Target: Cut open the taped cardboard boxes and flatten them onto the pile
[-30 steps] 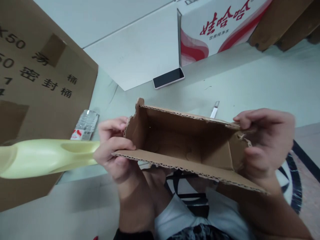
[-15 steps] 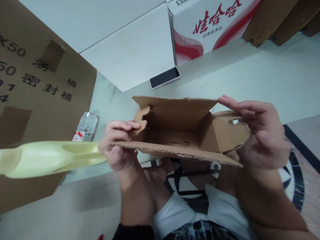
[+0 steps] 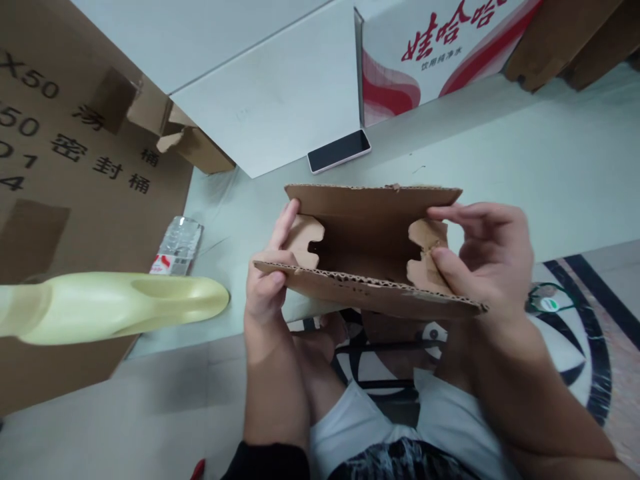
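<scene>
A small brown cardboard box (image 3: pixel 370 293) is held up before me, its top uncovered and two long flaps spread apart. My left hand (image 3: pixel 270 273) grips its left end, fingers around the edges of the long flaps beside a notched end flap. On the right, my right hand (image 3: pixel 485 253) holds the other end, with the thumb pressing the right notched flap inward and the index finger at the far flap's edge. Both notched flaps lean in over the dark interior. The inside bottom is too dark to make out.
A phone (image 3: pixel 340 152) lies on the pale green table (image 3: pixel 500 160), against a white box (image 3: pixel 280 100). Nearby stand a red-and-white carton (image 3: pixel 395 87), brown boxes (image 3: pixel 555 47), and a large carton (image 3: pixel 40 220). A clear plastic bottle (image 3: pixel 180 243) and a yellow, bottle-like object (image 3: pixel 120 303) are left.
The right notched flap, which stuck outward, is now folded in over the box. My right hand moved left with it, while my left hand shifted right and its index finger rose to the far flap.
</scene>
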